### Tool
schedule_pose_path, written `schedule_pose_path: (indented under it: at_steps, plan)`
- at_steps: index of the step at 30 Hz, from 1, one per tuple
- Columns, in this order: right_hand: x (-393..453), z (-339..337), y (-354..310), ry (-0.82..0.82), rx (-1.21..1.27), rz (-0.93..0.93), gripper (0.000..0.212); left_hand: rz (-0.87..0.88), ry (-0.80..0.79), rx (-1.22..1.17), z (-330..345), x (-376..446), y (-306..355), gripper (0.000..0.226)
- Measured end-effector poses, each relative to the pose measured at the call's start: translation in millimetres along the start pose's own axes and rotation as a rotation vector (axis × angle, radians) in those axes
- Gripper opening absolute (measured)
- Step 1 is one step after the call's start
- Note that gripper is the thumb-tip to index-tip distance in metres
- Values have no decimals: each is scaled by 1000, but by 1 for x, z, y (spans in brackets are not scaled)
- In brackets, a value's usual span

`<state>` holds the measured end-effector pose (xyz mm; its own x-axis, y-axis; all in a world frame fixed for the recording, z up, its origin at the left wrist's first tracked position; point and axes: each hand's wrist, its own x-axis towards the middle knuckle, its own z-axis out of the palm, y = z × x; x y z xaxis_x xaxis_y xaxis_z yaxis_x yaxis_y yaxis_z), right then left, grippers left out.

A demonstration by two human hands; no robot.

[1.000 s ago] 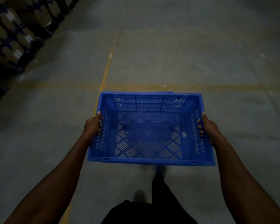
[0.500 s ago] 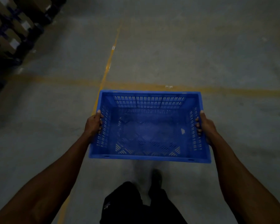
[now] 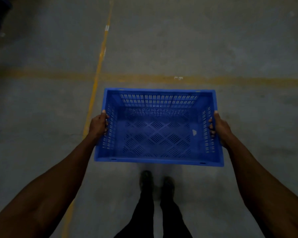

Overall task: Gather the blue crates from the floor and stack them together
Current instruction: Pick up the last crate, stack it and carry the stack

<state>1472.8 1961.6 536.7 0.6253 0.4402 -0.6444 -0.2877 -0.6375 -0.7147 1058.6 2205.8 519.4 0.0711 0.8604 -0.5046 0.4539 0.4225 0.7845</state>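
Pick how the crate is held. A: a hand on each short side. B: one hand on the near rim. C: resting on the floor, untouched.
A: the left hand and the right hand each grip a short side of the crate, held above the floor.

crate held between hands, left hand and right hand on its sides, above floor

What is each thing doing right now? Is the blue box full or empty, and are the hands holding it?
Blue slotted plastic crate: empty, upright, held level in the air above the floor.
Left hand: grips the crate's left wall, thumb on the rim.
Right hand: grips the crate's right wall, fingertips inside.
Dark shoes: side by side on the grey concrete floor.
Yellow painted floor lines: worn, crossing.
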Motion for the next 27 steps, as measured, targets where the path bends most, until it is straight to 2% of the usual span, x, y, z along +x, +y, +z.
schedule_pose_path:
  at_steps: [14,27]
  plan:
    - [57,26,17,8,-20,23,58,-24,-17,60,24,51,-27,49]
    - [71,34,14,84,-66,22,62,-56,-30,-10,30,59,-28,48]
